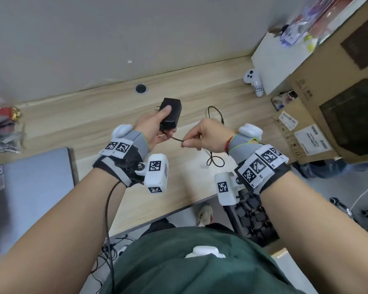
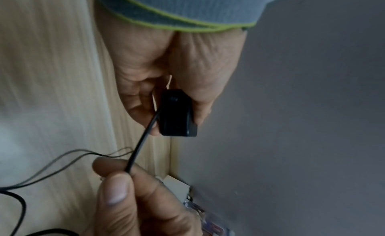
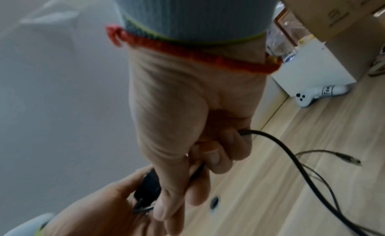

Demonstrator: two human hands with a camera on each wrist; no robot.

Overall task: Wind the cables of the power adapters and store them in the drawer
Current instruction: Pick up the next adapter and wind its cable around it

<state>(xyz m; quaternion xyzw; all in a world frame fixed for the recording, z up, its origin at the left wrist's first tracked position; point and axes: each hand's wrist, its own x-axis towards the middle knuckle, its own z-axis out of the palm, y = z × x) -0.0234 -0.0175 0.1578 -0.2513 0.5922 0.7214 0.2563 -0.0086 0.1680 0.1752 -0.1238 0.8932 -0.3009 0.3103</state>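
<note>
At centre frame, the left hand [image 1: 152,129] grips a black adapter [image 1: 171,112] above the table [image 1: 106,115]. The right hand [image 1: 206,135] pinches its cable [image 1: 177,139] just beside it.

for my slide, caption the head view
Left hand holds black adapter; right hand pinches its cable.

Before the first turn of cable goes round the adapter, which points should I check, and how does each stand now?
1. Left hand holds the adapter firmly: ok.
2. Right hand pinches the cable near the adapter: ok.
3. Prongs clear of the fingers: ok.
4. Loose cable on the desk free of knots: cannot tell.
5. Cable's plug end lies free: ok.
6. Drawer open: cannot tell, not in view.
</note>
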